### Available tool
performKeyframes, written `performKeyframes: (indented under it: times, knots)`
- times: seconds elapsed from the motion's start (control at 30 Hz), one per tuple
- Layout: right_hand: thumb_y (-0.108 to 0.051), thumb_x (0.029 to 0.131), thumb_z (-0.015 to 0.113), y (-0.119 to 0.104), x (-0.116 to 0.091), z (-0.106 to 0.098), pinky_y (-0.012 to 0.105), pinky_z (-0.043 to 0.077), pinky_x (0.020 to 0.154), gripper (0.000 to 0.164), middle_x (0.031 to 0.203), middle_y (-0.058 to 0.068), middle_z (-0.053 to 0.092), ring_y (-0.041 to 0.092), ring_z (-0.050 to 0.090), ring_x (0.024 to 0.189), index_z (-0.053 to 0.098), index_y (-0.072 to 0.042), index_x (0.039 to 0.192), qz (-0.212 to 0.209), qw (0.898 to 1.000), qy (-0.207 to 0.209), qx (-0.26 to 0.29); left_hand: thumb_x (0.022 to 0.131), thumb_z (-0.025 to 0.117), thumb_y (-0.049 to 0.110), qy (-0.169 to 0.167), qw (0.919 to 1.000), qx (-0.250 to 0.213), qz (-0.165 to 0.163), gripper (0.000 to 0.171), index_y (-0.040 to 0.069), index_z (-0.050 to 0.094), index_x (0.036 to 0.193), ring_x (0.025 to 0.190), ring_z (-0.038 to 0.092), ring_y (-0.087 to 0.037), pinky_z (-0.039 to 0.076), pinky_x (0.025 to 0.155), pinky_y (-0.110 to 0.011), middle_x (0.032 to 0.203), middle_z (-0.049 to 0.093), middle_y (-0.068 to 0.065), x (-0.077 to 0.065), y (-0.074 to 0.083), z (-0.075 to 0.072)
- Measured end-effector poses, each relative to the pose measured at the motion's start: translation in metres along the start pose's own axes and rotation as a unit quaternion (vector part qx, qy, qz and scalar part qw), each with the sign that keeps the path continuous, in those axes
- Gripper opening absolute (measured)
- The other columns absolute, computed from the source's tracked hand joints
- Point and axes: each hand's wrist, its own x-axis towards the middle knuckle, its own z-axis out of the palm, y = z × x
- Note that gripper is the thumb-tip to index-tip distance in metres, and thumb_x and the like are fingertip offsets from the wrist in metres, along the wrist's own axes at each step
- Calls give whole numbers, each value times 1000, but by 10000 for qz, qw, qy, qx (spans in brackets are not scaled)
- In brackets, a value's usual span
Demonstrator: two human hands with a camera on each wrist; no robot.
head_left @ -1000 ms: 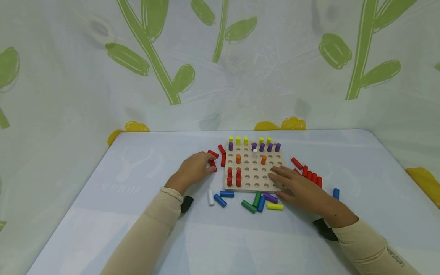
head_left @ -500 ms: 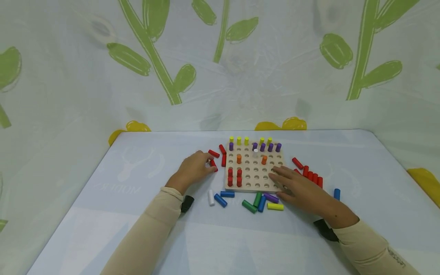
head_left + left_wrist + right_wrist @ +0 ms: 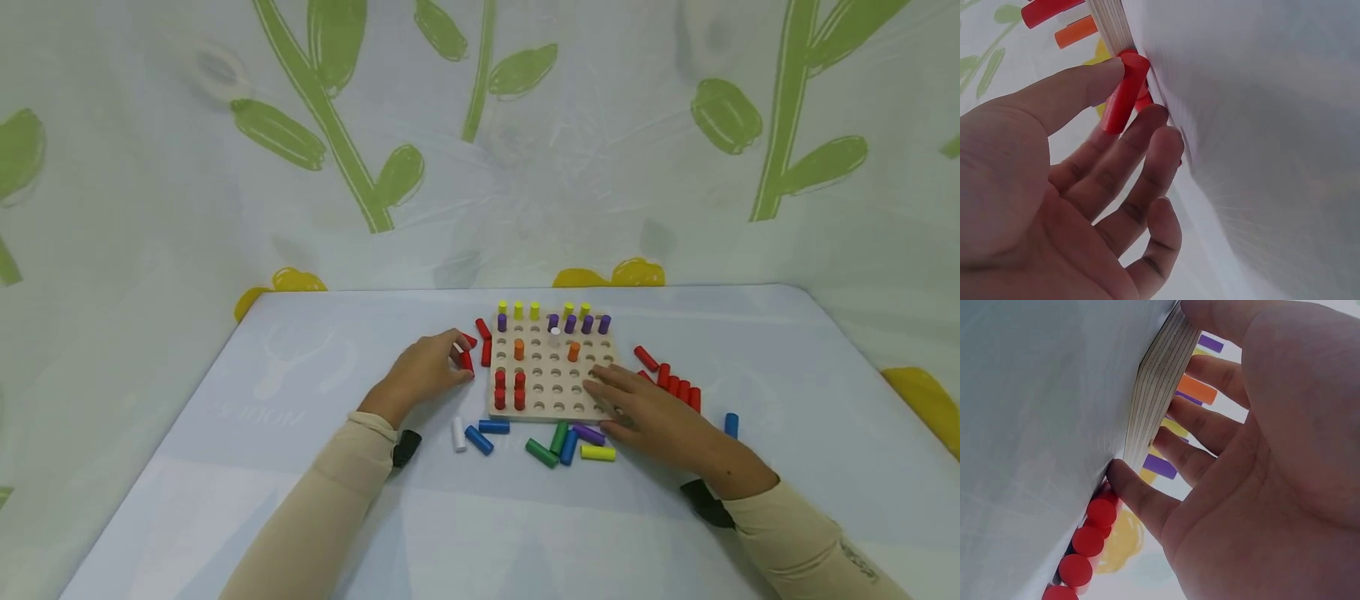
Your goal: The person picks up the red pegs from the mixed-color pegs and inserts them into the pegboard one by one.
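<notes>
My left hand (image 3: 422, 372) pinches a red peg (image 3: 1126, 94) between thumb and index finger, left of the wooden pegboard (image 3: 557, 408). In the left wrist view the peg is tilted, and the other fingers are loosely bent below it. My right hand (image 3: 660, 414) lies at the board's front right corner with fingers spread over the holes. Seen from the right wrist, its thumb and little finger are beside the layered board edge (image 3: 1159, 381). Four-square red pegs (image 3: 510, 392) stand at the board's front left. Orange, purple and yellow pegs and a white one (image 3: 555, 336) also stand in holes.
Loose red pegs (image 3: 486, 352) lie left of the board and more red pegs (image 3: 673, 387) to its right. In front are green (image 3: 542, 452), blue (image 3: 479, 439), white (image 3: 458, 434), purple (image 3: 588, 434) and yellow (image 3: 597, 453) pegs. A blue peg (image 3: 731, 425) lies farther right.
The left fingers have closed in on the red peg, which now stands slightly more upright between them. The right hand keeps its place on the board.
</notes>
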Motion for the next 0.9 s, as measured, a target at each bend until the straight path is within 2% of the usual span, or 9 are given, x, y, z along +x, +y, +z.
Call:
performKeyframes:
  times: [0.37, 0.7, 0.9]
  knots:
    - [-31, 91, 73, 2, -1, 1, 52, 46, 106, 67, 160, 9, 37, 37, 31, 149, 46, -20, 151, 8, 10000, -19, 28, 90, 75, 21, -170, 9994, -297, 73, 40, 20, 53, 123, 88, 60, -20, 55, 83, -34, 109, 69, -4, 0, 1, 1]
    - [-31, 90, 74, 2, -2, 0, 53, 47, 105, 67, 160, 9, 37, 38, 31, 149, 46, -20, 150, 65, 9999, -85, 9, 93, 71, 21, 250, 9984, -246, 437, 37, 20, 52, 125, 85, 60, -17, 55, 78, -30, 106, 67, -2, 1, 2, 4]
    - [-32, 90, 74, 3, -1, 0, 52, 47, 105, 67, 160, 10, 37, 38, 32, 148, 46, -20, 150, 27, 10000, -29, -18, 94, 70, 21, 306, 9975, -403, 494, 38, 18, 50, 126, 85, 61, -18, 56, 74, -27, 101, 66, -4, -2, 10, 1]
